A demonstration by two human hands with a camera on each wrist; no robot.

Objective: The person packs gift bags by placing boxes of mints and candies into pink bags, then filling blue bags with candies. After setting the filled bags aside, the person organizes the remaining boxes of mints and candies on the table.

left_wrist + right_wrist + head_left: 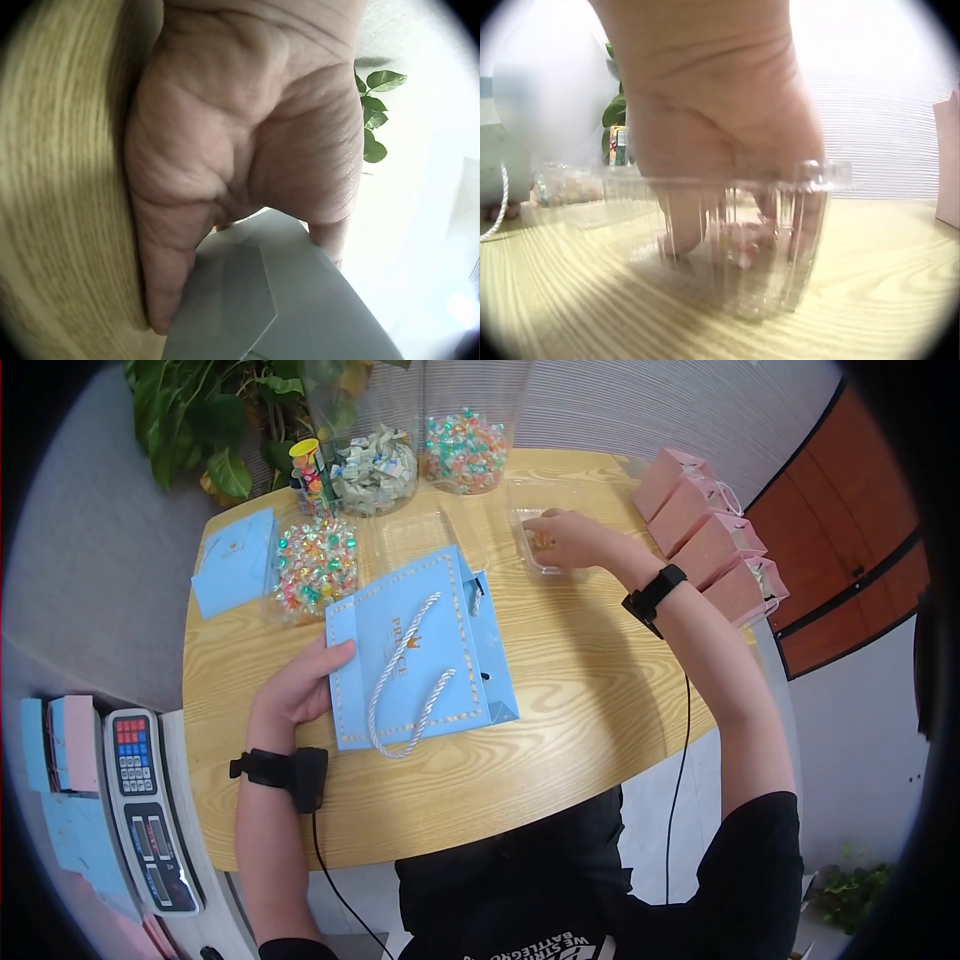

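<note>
My left hand (307,678) grips the left side of a light blue paper gift bag (400,660), thumb on its printed face and fingers behind. Twisted white rope handles (385,695) lie across that face, and the bag's side fold points right. In the left wrist view the bag (277,292) sits between thumb and fingers, close to the wood. My right hand (575,540) reaches down into a clear plastic box (548,569). Through its wall, in the right wrist view, small reddish wrapped candy (746,251) shows among the fingers; I cannot tell whether they pinch it.
Several pink gift bags (690,515) line the table's right edge. Behind stand clear containers of wrapped candies (465,452) and pale packets (375,470). More candies (315,565) and a flat blue bag (235,560) lie at left. A clear tray (415,530) is behind the held bag.
</note>
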